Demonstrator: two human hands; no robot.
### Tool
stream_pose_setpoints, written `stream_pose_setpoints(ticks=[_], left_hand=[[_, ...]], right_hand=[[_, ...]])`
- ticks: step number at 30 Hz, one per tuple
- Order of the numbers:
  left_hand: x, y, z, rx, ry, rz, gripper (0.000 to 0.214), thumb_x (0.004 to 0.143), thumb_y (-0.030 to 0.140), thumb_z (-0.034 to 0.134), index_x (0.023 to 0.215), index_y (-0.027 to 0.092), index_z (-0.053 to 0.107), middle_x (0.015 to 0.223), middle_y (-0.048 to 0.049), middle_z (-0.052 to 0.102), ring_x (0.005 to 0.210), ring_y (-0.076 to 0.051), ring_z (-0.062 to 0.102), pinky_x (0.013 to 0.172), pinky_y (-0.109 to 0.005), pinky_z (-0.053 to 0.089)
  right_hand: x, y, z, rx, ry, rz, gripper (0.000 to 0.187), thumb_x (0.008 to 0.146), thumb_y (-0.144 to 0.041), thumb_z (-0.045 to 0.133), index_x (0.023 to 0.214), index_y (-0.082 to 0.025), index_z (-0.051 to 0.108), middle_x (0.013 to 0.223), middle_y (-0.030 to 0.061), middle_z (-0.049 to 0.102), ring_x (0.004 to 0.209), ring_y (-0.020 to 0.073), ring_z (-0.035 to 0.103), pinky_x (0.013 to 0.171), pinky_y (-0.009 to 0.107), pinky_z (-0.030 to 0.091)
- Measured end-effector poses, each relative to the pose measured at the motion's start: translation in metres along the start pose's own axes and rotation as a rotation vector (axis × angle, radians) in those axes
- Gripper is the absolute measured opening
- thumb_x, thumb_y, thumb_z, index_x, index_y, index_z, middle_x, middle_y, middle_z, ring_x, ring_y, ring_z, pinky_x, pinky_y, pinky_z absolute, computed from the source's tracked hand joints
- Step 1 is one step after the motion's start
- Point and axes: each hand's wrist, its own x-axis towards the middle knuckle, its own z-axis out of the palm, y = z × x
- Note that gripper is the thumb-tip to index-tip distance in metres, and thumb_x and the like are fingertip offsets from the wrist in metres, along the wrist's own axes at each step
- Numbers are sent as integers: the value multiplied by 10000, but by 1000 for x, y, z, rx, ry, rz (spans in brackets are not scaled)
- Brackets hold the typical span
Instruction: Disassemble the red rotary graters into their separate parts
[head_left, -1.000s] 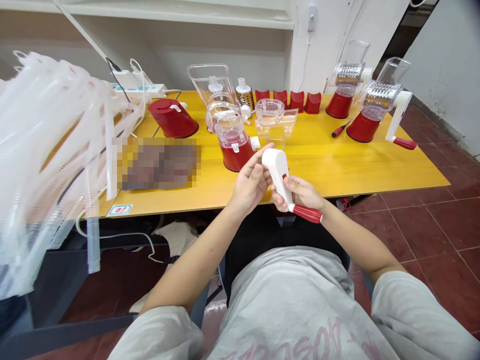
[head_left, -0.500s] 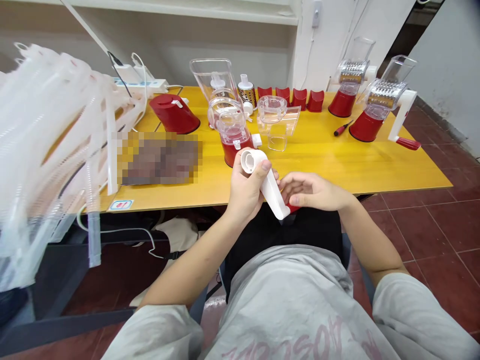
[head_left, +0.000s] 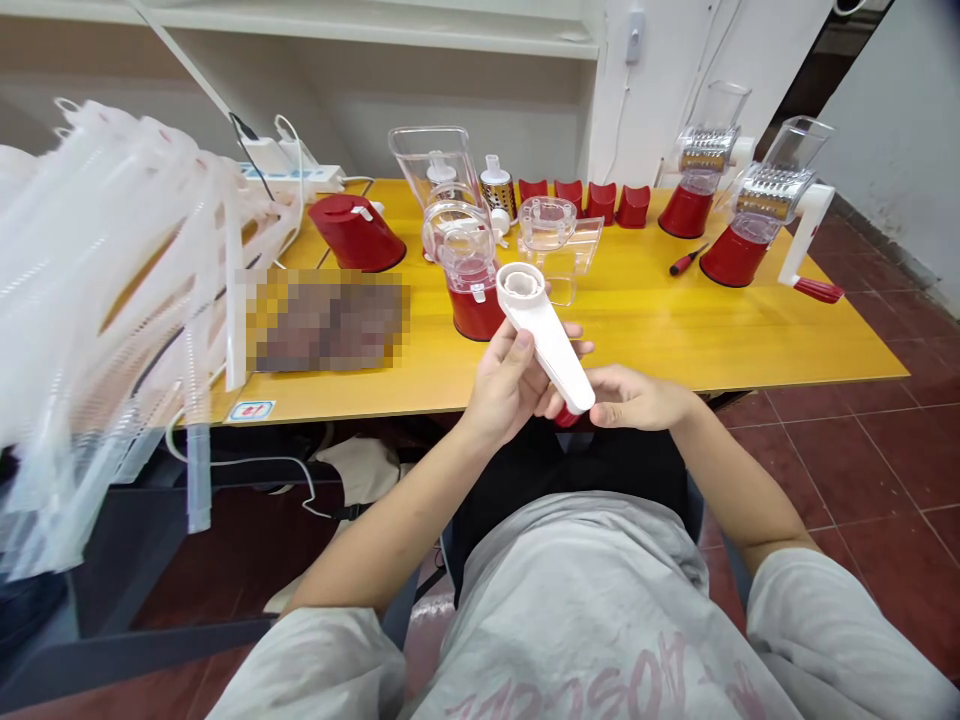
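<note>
Yellow surface (head_left: 750,345) crosses mid-frame. Left edge: heap of translucent plastic (head_left: 142,260). Upper left of centre: loose red base (head_left: 356,235). Centre: clear-topped red unit (head_left: 476,312), standing just past the crank and partly masked by it; clear housing (head_left: 551,235) beside. Upper right: two assembled graters (head_left: 765,200), screwdriver (head_left: 684,263) near.

White crank (head_left: 551,350) at centre, socket end up, red handle (head_left: 568,417) low. Left grip (head_left: 504,390) clamped on it, thumb on top. Right grip (head_left: 645,400) at its lower end, thumb and fingers apart; contact unclear.
</note>
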Motion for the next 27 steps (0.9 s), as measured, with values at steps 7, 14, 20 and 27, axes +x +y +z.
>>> stream_pose_setpoints(ticks=[7, 14, 20, 27], left_hand=[[-3, -19, -21, 64, -68, -49, 808, 888, 693, 980, 1427, 242, 581, 1238, -101, 883, 1085, -331, 923, 939, -455, 791], [-8, -41, -29, 53, -275, -181, 876, 953, 666, 935, 1616, 322, 479, 1230, -83, 868, 841, -285, 921, 713, -373, 784], [0, -38, -43, 158, -282, -188, 844, 904, 616, 994, 1502, 306, 487, 1110, -36, 844, 757, -245, 889, 639, -330, 762], [7, -46, -47, 180, -210, -92, 798, 885, 565, 1018, 1410, 302, 478, 1049, 5, 834, 793, -229, 879, 633, -307, 751]], right_hand=[[-14, -24, -4, -424, 707, -111, 258, 1019, -479, 913, 1052, -238, 826, 1017, 32, 833, 943, 175, 799, 859, 303, 653], [6, -22, 16, -829, 772, -363, 172, 1051, -417, 880, 1056, -253, 829, 1072, 53, 788, 862, 173, 734, 758, 341, 656], [5, -13, 9, -861, 697, -380, 192, 1071, -382, 860, 1005, -234, 758, 990, 38, 752, 876, 177, 708, 754, 324, 603], [10, 3, 9, -888, 670, -365, 197, 1146, -297, 732, 984, -233, 642, 964, 19, 674, 859, 162, 645, 737, 303, 534]])
